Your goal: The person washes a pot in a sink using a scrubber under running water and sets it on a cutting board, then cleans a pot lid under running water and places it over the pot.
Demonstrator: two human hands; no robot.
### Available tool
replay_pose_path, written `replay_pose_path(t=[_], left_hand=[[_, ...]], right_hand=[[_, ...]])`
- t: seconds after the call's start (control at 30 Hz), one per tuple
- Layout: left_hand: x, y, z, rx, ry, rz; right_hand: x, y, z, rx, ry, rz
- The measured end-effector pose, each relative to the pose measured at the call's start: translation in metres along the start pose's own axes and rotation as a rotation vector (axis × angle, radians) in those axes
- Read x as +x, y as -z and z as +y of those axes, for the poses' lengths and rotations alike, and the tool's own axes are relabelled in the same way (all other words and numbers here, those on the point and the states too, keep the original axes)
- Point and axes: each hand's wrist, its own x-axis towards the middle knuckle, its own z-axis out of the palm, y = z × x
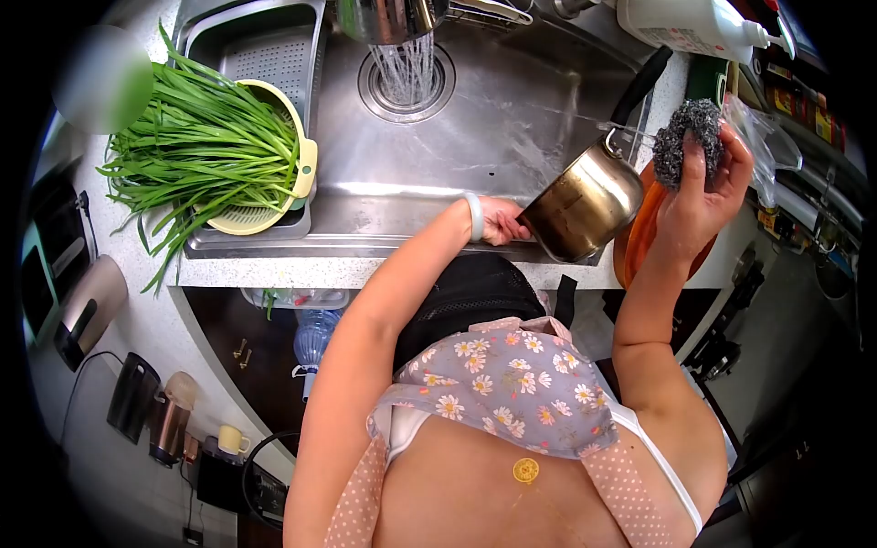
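Observation:
My left hand (502, 222) grips the rim of a small metal saucepan (589, 203), with its fingertips partly hidden behind the rim. Tilted over the sink's front right side, the saucepan shows its shiny brownish outer wall, and its black handle (641, 84) points away from me. To the right of it, my right hand (705, 178) is raised, pinching a dark grey steel wool scrubber (685, 142). The scrubber is apart from the saucepan's wall. Beneath my right forearm lies a round orange object (642, 233), partly covered.
Water runs from a metal spout (388, 18) into the drain of the steel sink (512, 119). At the left, a pale yellow colander (304, 169) holds long green stalks (206, 146) beside a grey draining basket (265, 59). A white pump bottle (685, 27) lies at the back right.

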Motion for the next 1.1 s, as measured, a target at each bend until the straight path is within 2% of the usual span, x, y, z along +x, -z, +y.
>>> replay_pose_path(t=[0.17,0.27,0.33,0.37,0.4,0.47,0.5,0.57,0.7,0.93,1.1], left_hand=[[0.002,-0.007,0.001,0.063,0.015,0.009],[-0.016,-0.021,-0.004,0.259,-0.272,0.346],[-0.039,-0.026,0.000,0.495,-0.458,0.569],[-0.055,-0.043,-0.007,0.714,-0.559,0.886],[-0.068,-0.045,-0.006,0.796,-0.661,1.043],[-0.094,-0.025,-0.005,0.886,-1.015,1.046],[-0.106,-0.028,-0.008,0.896,-1.029,1.184],[-0.130,-0.031,-0.013,0.930,-1.143,1.319],[-0.163,-0.025,-0.007,1.176,-1.038,1.782],[-0.194,-0.011,0.017,1.447,-0.935,2.056],[-0.197,-0.002,0.024,1.364,-1.187,2.055]], right_hand=[[-0.001,-0.004,0.001,0.044,-0.028,0.010],[-0.003,-0.008,0.000,0.060,-0.054,0.022],[-0.005,-0.008,0.004,0.043,-0.071,-0.011],[-0.006,-0.008,0.007,0.034,-0.080,-0.027],[-0.008,-0.009,0.010,0.010,-0.094,-0.035],[-0.013,-0.009,0.023,0.020,-0.122,-0.058],[-0.017,-0.012,0.024,0.028,-0.162,-0.057],[-0.022,-0.016,0.033,0.052,-0.221,-0.067],[-0.034,-0.026,0.054,0.081,-0.285,-0.150],[-0.052,-0.046,0.074,0.132,-0.425,-0.293],[-0.065,-0.067,0.103,0.111,-0.498,-0.338]])
